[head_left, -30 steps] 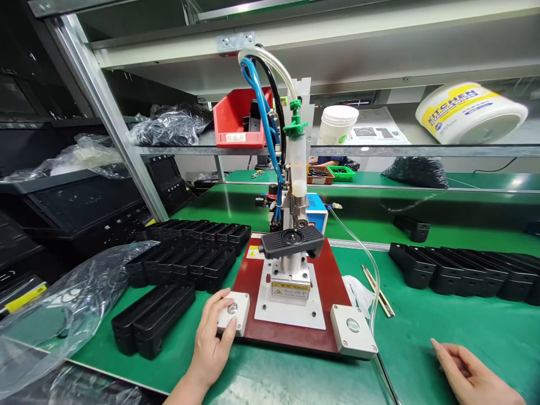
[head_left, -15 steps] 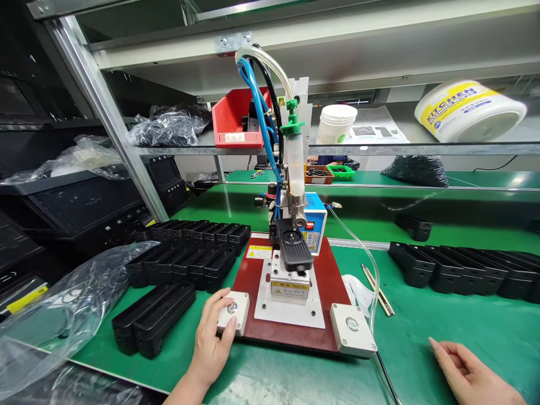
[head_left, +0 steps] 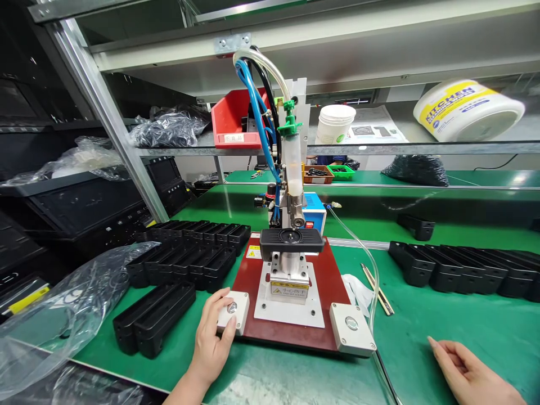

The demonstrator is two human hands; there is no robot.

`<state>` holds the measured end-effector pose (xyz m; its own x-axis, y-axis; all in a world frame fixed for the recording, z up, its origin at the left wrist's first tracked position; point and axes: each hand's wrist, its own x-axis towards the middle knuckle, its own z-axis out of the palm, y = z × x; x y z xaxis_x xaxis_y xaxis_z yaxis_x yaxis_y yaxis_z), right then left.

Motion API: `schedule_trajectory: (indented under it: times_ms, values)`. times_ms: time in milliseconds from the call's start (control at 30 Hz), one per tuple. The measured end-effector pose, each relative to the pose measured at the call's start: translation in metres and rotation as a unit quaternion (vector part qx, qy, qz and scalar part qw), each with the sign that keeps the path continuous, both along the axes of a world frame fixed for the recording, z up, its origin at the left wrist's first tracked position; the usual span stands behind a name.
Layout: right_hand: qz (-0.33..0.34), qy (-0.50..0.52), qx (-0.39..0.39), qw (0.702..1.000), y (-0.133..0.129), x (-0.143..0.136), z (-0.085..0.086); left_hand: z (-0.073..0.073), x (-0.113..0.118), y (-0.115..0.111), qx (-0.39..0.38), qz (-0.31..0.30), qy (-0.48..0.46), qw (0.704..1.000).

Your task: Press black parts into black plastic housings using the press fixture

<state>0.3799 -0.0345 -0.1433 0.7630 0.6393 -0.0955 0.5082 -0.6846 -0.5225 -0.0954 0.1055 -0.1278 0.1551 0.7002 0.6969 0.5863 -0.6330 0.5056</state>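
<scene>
My left hand rests on the left button box, fingers around its round metal button, holding nothing loose. At the lower right, my right hand hovers by the green table with curled fingers; whether anything is inside them is hidden. Between the hands stands a dispensing machine on a dark red base, with a syringe above. Under the syringe tip a black ribbed part lies crosswise on the fixture. The right button box is untouched.
Black housings stand in rows at left, and more at right. A clear hose runs past tweezers. Plastic film covers the left edge. Overhead, a shelf holds a red bin and white tubs.
The black ribbed part on the fixture has turned from pointing towards me to lying crosswise. Both hands have stayed in place.
</scene>
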Motion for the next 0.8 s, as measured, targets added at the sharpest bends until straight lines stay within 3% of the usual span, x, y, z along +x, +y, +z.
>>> schedule_trajectory:
  times_ms: [433,800]
  values:
    - [0.006,-0.017,-0.011,1.0,0.001,-0.0053,0.0098,0.0009,0.0009,0.0011,0.007,0.007,0.0,1.0]
    - [0.011,-0.022,-0.006,1.0,-0.0007,0.0036,-0.0001,0.0005,0.0004,0.0004,-0.001,0.003,-0.006,1.0]
